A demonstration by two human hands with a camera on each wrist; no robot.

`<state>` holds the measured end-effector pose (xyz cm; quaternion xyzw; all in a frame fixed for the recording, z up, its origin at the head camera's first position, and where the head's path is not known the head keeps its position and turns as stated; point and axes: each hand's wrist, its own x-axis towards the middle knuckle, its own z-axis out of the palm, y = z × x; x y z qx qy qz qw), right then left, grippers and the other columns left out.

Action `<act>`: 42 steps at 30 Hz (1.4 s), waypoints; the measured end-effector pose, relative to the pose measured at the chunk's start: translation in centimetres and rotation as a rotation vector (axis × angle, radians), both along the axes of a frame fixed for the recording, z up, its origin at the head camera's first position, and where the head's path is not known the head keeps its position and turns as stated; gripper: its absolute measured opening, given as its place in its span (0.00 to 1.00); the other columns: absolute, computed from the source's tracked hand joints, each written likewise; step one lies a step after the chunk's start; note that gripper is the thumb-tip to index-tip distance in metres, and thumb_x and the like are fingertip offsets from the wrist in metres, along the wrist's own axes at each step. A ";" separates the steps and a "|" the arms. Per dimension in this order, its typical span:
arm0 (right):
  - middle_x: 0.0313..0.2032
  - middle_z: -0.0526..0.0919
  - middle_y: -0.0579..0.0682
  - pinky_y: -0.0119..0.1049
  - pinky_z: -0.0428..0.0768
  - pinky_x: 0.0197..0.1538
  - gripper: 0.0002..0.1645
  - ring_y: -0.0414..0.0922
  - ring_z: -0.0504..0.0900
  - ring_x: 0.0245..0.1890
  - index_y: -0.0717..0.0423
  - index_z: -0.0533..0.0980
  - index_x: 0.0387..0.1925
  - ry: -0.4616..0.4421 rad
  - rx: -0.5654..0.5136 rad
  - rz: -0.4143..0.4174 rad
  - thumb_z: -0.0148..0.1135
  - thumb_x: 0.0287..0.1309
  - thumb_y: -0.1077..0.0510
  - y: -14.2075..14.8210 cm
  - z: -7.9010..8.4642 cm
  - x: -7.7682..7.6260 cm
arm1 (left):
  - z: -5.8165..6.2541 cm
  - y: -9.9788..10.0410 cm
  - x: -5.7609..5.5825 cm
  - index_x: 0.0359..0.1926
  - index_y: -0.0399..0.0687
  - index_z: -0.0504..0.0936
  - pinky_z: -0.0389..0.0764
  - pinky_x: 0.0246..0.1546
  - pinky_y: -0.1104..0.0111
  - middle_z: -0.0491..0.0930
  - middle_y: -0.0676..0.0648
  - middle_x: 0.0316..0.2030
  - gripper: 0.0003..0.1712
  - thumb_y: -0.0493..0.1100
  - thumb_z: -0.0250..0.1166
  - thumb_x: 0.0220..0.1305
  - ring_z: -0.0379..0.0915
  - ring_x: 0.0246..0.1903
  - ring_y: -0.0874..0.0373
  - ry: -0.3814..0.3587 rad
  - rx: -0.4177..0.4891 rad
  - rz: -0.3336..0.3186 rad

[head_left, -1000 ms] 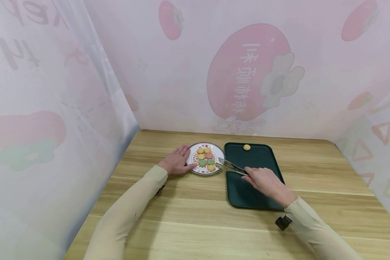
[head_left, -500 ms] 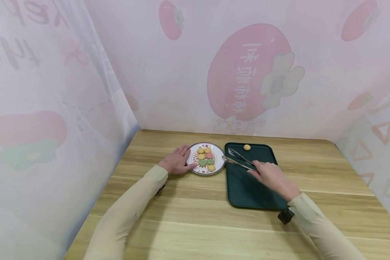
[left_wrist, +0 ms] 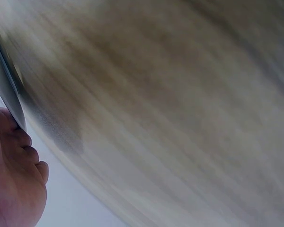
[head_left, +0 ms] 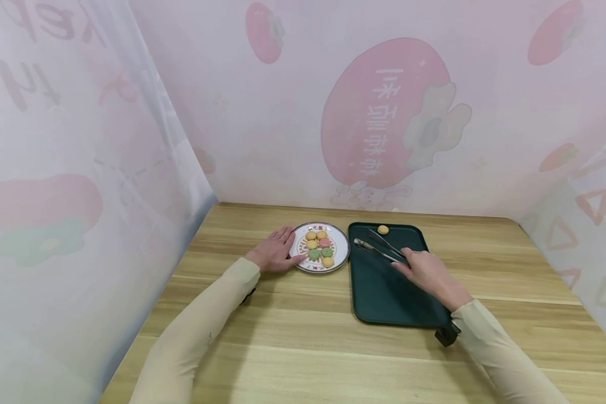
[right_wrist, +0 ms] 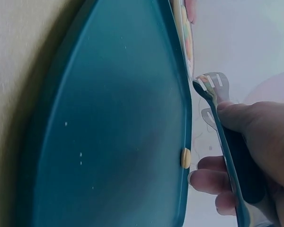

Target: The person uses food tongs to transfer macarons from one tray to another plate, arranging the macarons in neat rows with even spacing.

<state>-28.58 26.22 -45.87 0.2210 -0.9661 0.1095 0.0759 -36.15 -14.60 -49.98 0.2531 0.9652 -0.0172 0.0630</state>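
Observation:
My left hand point(head_left: 274, 252) lies with fingers extended along the left side of a round white plate point(head_left: 340, 253), its thumb over the rim. Several small macarons, yellow, green and one pink macaron point(head_left: 324, 243), sit on the patterned middle of that plate. In my right hand point(head_left: 429, 275) I grip metal serving tongs point(head_left: 379, 249) with slotted ends, held over the dark green tray point(head_left: 384, 297). Their two arms are spread apart with nothing between the tips. A single yellow macaron point(head_left: 382, 230) rests near the tray's far edge, also seen in the right wrist view.
Plate and tray stand side by side on a wooden table point(head_left: 293, 348), their edges close together. A pale curtain point(head_left: 293, 129) printed with strawberries hangs behind the table, and another sheet point(head_left: 65, 252) hangs on the left.
The right hand has drawn the tongs rightward, away from the plate and over the tray, and their arms have spread apart. The left hand has stayed at the plate.

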 end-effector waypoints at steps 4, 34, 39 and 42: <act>0.16 0.70 0.44 0.29 0.65 0.20 0.18 0.38 0.67 0.14 0.60 0.74 0.35 0.017 -0.007 -0.015 0.63 0.64 0.47 0.3 -0.1 -0.3 | -0.1 0.0 -0.1 0.77 0.37 0.44 0.46 0.78 0.56 0.41 0.38 0.78 0.57 0.78 0.32 0.66 0.35 0.78 0.45 -0.005 -0.007 0.004; 0.17 0.70 0.49 0.33 0.64 0.20 0.19 0.43 0.67 0.15 0.64 0.72 0.34 -0.015 -0.038 -0.123 0.58 0.68 0.50 3.0 -0.8 -2.0 | 0.4 0.3 0.4 0.77 0.37 0.45 0.47 0.78 0.56 0.42 0.37 0.78 0.57 0.78 0.34 0.67 0.36 0.78 0.46 -0.007 -0.003 0.012; 0.16 0.70 0.50 0.34 0.65 0.20 0.19 0.43 0.68 0.14 0.64 0.72 0.34 -0.010 -0.030 -0.123 0.57 0.69 0.50 3.3 -1.0 -2.4 | 0.4 0.2 0.3 0.77 0.37 0.45 0.46 0.78 0.56 0.42 0.37 0.78 0.57 0.77 0.34 0.67 0.36 0.78 0.46 -0.011 -0.003 0.014; 0.16 0.71 0.50 0.35 0.67 0.20 0.19 0.43 0.69 0.14 0.64 0.71 0.34 -0.009 -0.028 -0.126 0.57 0.69 0.50 3.3 -1.1 -2.7 | 0.4 0.2 0.2 0.77 0.37 0.45 0.46 0.78 0.56 0.42 0.37 0.78 0.57 0.77 0.34 0.67 0.35 0.78 0.46 -0.016 0.001 0.014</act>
